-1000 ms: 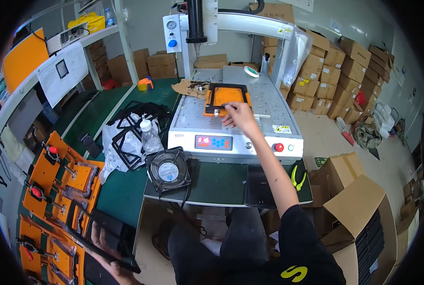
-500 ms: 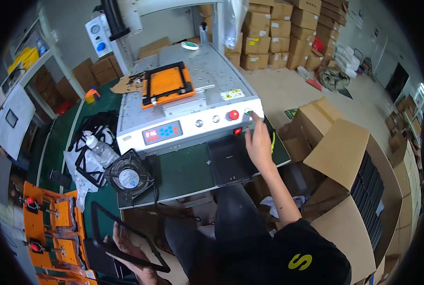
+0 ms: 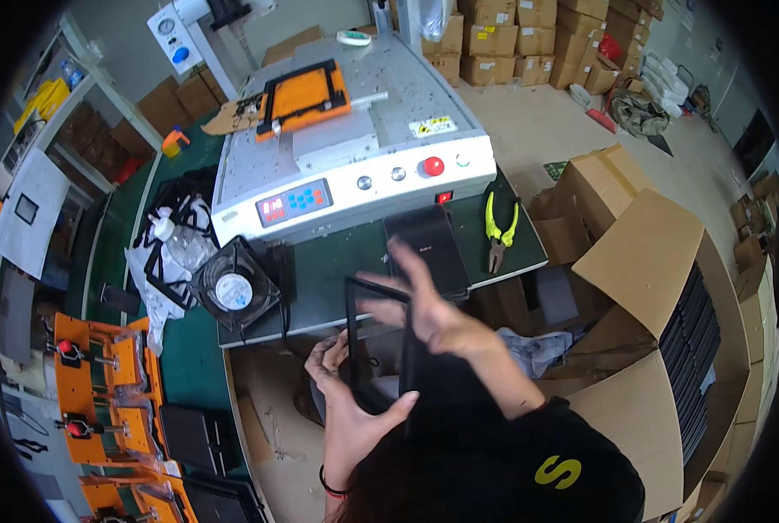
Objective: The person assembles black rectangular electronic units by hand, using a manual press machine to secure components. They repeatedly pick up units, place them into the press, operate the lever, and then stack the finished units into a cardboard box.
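In front of my body, my left hand (image 3: 352, 410) grips a thin black rectangular frame (image 3: 408, 357) by its lower left part, thumb along the bottom. My right hand (image 3: 437, 321) is at the frame's upper right side, fingers stretched apart and slightly blurred; whether they touch the frame is unclear. Beyond it, a flat black panel (image 3: 433, 257) lies on the green bench top (image 3: 324, 292). The bench machine (image 3: 346, 187) has a red button, silver buttons and a lit display. On its bed an orange fixture (image 3: 304, 92) carries another black frame.
Yellow-handled pliers (image 3: 500, 228) lie right of the panel. A black fan (image 3: 235, 290) and a clear bottle (image 3: 186, 245) stand at left. Orange clamp fixtures (image 3: 128, 359) line the lower left. An open carton (image 3: 629, 270) at right holds stacked black parts.
My right hand has left the button at the machine's right front and come down to the frame. My left hand has brought the frame from the lower left to the middle, now more upright.
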A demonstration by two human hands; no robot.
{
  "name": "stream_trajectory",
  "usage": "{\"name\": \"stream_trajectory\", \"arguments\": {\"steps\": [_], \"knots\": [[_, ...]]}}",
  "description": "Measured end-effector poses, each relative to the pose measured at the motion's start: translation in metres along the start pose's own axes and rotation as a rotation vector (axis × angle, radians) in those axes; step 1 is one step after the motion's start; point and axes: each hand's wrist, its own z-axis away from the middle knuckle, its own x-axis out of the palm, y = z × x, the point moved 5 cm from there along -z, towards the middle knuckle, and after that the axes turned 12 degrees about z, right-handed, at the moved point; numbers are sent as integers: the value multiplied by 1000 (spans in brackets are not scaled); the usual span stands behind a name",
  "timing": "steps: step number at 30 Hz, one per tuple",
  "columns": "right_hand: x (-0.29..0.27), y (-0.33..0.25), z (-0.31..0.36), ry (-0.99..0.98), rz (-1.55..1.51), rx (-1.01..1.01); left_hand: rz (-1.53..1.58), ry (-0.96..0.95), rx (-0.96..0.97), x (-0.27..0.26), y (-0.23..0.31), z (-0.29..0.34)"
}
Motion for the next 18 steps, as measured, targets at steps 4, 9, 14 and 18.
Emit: {"name": "stream_trajectory", "arguments": {"steps": [4,9,14,18], "knots": [[31,42,10,-19,-153,-4,-671,-187,3,7,15,20],[42,37,10,-20,-694,127,845,-243,-468,-21,-47,63],[74,65,6,-343,-566,145,1407,-674,-666,38,-91,75],[71,53,15,-336,-82,169,1531,-901,-554,48,-82,89]]}}
